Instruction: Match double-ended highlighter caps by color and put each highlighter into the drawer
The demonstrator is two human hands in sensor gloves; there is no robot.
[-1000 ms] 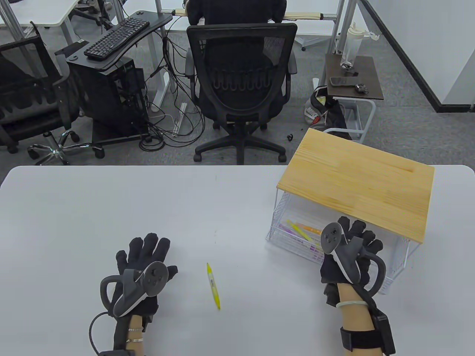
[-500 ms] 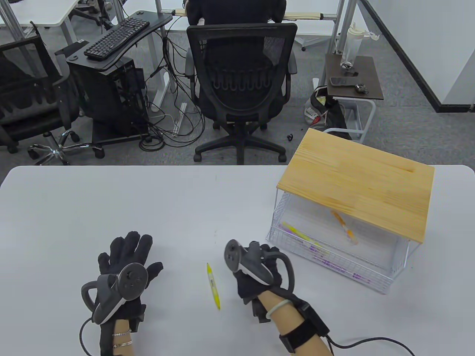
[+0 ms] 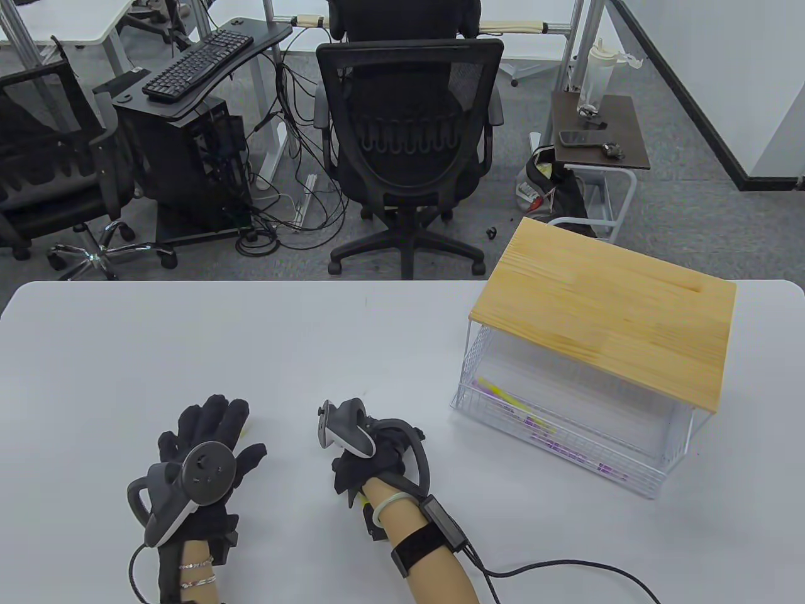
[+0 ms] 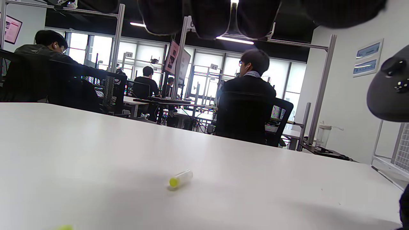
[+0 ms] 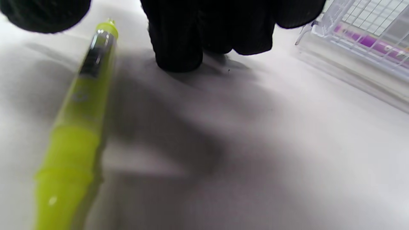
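From above, the left hand lies flat on the white bench with its fingers spread and nothing in it. The right hand sits low over the spot where the yellow highlighter lies, and hides it. Its fingers cannot be seen well, so it is not clear if they grip the pen. The wire drawer, under a wooden top, is pulled open on the right and holds highlighters, purple and yellow.

In the left wrist view, a small clear cap with a yellow end lies alone on the bench. The fingertips hang above it.

In the right wrist view, the yellow highlighter lies on the bench just beside the gloved fingers. Its dark label is too blurred to read.
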